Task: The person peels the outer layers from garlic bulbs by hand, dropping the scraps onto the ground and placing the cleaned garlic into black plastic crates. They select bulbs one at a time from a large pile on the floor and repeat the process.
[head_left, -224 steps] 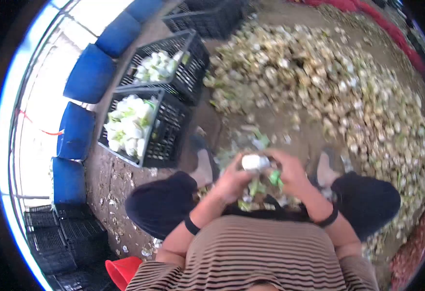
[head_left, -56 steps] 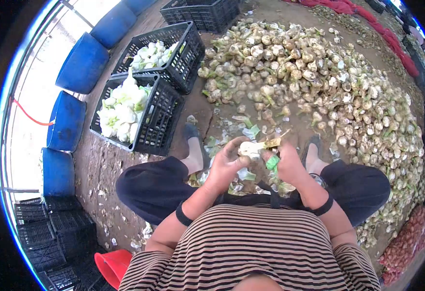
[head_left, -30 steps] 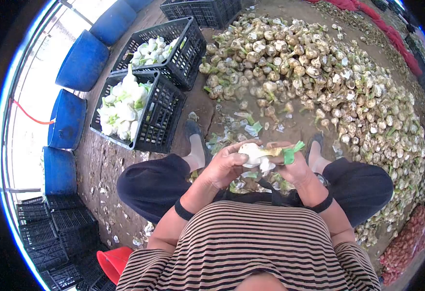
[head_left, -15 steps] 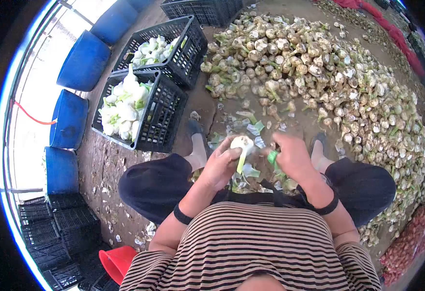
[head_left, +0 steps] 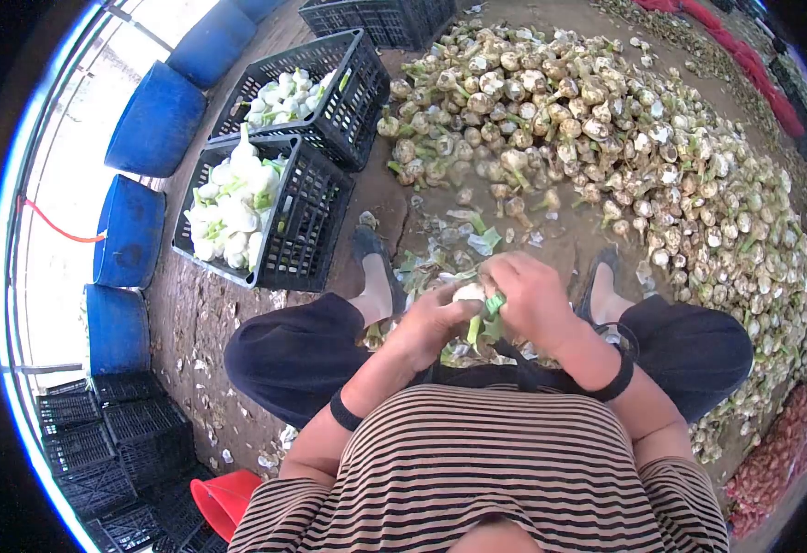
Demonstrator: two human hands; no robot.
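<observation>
Nearest, at the lap, a bulb (head_left: 468, 293) is held between the two hands, above the floor (head_left: 223, 323) and between the knees. It is gripped by the left hand (head_left: 429, 323), thumb on one side and fingers curled round the other, apparently so that it is kept steady. The right hand (head_left: 532, 300) is pressed against it with bent fingers, a green wrap (head_left: 495, 303) showing at the thumb; whether anything is pinched there cannot be told. The bulb's green stalk (head_left: 474, 332) is pointed down toward the body. Scraps (head_left: 482, 241) are strewn between the feet, probably because they are dropped under the hands. Beyond the left foot, a crate (head_left: 316, 235) is heaped with pale bulbs (head_left: 233, 207) above its rim, and a second crate (head_left: 359, 115) is set against its far edge, both seemingly placed for easy reach. A pile (head_left: 597, 111) of browner bulbs is spread ahead and along the floor's right side, where it can be reached likewise. Along the floor's left edge, blue drums (head_left: 154, 120) are lined up.
</observation>
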